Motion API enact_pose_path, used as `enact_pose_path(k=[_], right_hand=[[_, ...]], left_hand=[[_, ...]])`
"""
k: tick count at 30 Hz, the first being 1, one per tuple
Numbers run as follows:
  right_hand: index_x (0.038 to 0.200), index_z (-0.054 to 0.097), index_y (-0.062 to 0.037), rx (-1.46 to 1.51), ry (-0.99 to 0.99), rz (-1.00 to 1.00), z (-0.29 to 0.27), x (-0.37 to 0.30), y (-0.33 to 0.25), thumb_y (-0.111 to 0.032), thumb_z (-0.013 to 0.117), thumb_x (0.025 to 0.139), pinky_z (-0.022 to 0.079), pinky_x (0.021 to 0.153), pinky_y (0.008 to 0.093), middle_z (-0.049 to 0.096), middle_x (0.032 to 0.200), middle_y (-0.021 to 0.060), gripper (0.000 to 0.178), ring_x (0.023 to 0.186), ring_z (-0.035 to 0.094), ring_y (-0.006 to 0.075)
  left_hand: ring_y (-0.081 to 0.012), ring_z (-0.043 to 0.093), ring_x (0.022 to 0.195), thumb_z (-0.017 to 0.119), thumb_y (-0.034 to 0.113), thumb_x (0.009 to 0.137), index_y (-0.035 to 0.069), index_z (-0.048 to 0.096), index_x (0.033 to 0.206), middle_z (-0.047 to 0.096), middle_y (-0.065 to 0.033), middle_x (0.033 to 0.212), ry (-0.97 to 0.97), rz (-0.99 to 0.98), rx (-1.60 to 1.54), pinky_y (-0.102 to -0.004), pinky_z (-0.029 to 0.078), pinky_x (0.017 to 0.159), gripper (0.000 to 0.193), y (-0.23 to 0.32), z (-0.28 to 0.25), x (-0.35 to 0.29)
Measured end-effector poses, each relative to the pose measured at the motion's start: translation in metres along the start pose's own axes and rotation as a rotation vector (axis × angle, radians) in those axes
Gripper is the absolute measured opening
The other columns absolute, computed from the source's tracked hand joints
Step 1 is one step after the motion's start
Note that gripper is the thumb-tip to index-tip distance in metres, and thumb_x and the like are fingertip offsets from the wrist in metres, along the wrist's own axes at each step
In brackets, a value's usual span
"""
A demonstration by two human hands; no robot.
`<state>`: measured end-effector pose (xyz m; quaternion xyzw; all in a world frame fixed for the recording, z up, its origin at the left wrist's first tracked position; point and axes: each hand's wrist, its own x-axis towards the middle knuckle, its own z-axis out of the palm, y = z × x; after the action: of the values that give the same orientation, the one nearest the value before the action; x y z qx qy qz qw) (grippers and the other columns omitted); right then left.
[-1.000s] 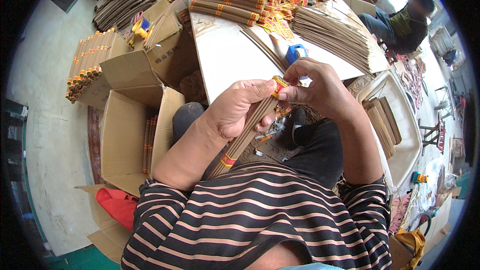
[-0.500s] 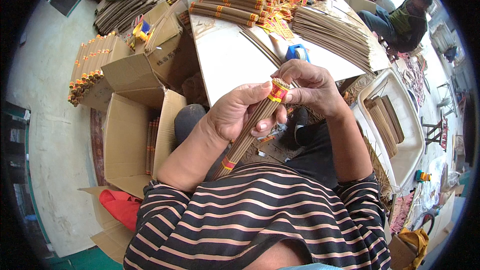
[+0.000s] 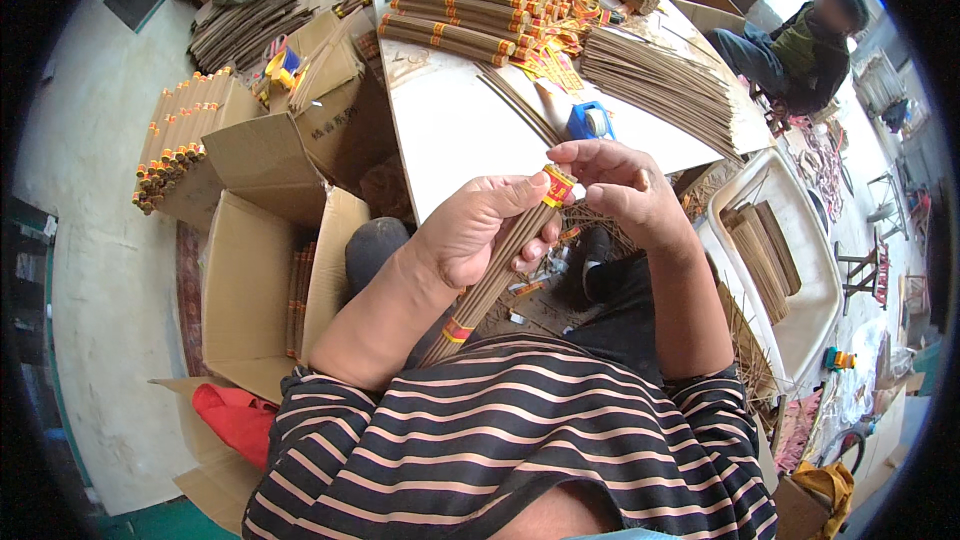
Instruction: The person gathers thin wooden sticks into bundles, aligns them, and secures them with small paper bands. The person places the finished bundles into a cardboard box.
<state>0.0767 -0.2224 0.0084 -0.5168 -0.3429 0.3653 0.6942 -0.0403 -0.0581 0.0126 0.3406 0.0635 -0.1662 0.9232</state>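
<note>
Holding banded incense bundle (image 3: 500, 260); cardboard box (image 3: 250, 290) holds more.

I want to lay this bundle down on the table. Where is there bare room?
The white table is bare in its near left part, between the banded bundles at the far edge and the blue tape roll. The far and right parts are crowded with loose sticks and paper labels.

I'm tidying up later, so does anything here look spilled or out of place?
Yes. Loose red and yellow label bands lie scattered on the white table beside the stacked bundles. The bundle in the left hand and right hand looks tidy.
</note>
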Motion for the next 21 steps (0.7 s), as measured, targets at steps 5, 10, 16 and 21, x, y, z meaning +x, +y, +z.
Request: enact_pose_path(k=[5, 10, 16, 21], right_hand=[[0.102, 0.057, 0.0013, -0.072, 0.054, 0.076, 0.018, 0.0, -0.012, -0.011, 0.062, 0.078, 0.047, 0.077, 0.0232, 0.06, 0.094, 0.0068, 0.027, 0.084, 0.058, 0.0106], [0.089, 0.058, -0.0008, -0.16, 0.109, 0.09, 0.022, 0.005, -0.007, -0.011, 0.062, 0.079, 0.046, 0.07, 0.0208, 0.06, 0.085, 0.0046, 0.015, 0.078, 0.057, 0.0085], [0.082, 0.057, -0.0026, -0.216, 0.202, 0.124, 0.027, 0.009, -0.004, -0.019, 0.064, 0.081, 0.044, 0.064, 0.0191, 0.057, 0.074, 0.0, 0.017, 0.07, 0.054, 0.0065], [0.087, 0.059, -0.0026, 0.105, 0.131, 0.048, 0.017, 0.012, 0.003, -0.028, 0.067, 0.081, 0.044, 0.068, 0.0212, 0.057, 0.077, 0.0, 0.027, 0.071, 0.054, 0.0072]], left_hand=[[-0.0134, 0.055, 0.055, 0.046, 0.026, 0.094, 0.002, 0.054, 0.095, 0.058, -0.0095, 0.072, 0.066, 0.024, 0.06, -0.0211, 0.042, 0.045, 0.025, -0.005, 0.005, 0.0], [-0.0141, 0.054, 0.057, 0.043, 0.029, 0.095, 0.002, 0.055, 0.095, 0.058, -0.0096, 0.073, 0.108, 0.029, 0.043, -0.0229, 0.042, 0.046, 0.029, -0.008, 0.004, 0.001], [-0.0132, 0.054, 0.056, 0.043, 0.032, 0.095, 0.002, 0.053, 0.098, 0.058, -0.0088, 0.072, 0.073, -0.031, -0.048, -0.0214, 0.043, 0.046, 0.032, -0.008, 0.007, 0.002], [-0.012, 0.053, 0.053, 0.048, 0.034, 0.092, 0.004, 0.052, 0.1, 0.057, -0.0077, 0.073, 0.033, 0.032, 0.051, -0.0182, 0.041, 0.043, 0.032, -0.005, 0.007, -0.003]])
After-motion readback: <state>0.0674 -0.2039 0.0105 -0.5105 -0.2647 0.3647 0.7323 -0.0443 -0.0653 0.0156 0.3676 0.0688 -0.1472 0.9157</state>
